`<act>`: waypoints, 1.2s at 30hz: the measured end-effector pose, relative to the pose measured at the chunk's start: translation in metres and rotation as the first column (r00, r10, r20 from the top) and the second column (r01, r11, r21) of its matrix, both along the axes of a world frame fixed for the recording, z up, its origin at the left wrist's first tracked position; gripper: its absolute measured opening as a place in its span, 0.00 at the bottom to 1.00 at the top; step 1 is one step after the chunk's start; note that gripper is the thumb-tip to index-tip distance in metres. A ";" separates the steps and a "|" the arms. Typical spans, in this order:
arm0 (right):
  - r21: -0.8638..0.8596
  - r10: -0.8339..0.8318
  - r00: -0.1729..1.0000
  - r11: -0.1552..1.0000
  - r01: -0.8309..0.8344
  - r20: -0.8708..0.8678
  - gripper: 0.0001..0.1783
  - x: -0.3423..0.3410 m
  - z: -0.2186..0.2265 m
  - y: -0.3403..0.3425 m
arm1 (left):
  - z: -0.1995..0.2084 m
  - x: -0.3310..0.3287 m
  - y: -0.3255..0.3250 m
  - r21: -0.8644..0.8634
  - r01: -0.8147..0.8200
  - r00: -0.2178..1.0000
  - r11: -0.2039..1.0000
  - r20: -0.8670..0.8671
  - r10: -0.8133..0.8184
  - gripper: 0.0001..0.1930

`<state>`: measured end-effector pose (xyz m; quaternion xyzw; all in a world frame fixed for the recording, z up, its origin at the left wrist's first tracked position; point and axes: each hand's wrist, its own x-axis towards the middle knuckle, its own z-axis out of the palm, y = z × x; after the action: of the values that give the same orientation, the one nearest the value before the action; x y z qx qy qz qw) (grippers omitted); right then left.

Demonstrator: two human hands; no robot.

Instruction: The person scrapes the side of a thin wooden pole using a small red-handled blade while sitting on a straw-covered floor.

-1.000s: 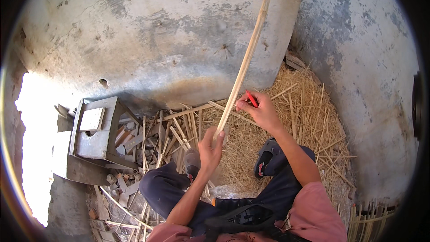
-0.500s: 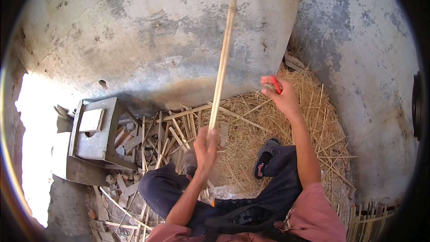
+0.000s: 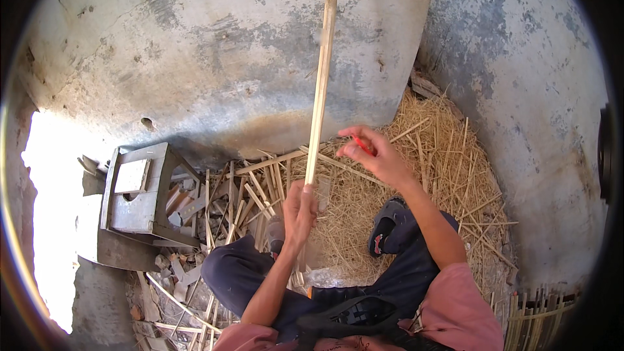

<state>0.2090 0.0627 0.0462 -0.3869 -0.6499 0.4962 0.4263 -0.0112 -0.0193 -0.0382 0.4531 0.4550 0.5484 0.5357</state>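
A long pale bamboo strip [image 3: 320,94] stands nearly upright in front of me, and its top runs out of the picture. My left hand [image 3: 299,214] is closed round it near its lower end. To the right of the strip and apart from it, my right hand [image 3: 380,156] is raised with thumb and fingers spread. A short red piece [image 3: 363,145] lies along the inner side of its fingers; I cannot tell whether it is worn or held. Below the hands are my crossed legs in dark trousers [image 3: 244,273].
A worn wooden stool [image 3: 144,205] lies tipped at the left beside rubble [image 3: 185,272]. Straw-like shavings [image 3: 448,182] cover the floor at the right, with loose strips [image 3: 266,164] at the back. A patchy wall [image 3: 214,58] rises ahead; slatted work [image 3: 539,322] shows lower right.
My right hand has moved left and slightly down, closer to the strip. The strip's upper part has swung a little to the left, while my left hand keeps its hold.
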 end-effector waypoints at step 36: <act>0.505 -0.184 0.854 0.857 -0.103 0.486 0.18 -0.029 -0.028 -0.027 | 0.008 -0.002 0.006 0.170 -0.022 1.000 0.985 0.011 0.020 0.23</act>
<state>0.1800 0.0358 0.0187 -0.3922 -0.8397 0.1722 0.3337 -0.0135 -0.0131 -0.0298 0.4900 0.4087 0.5929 0.4913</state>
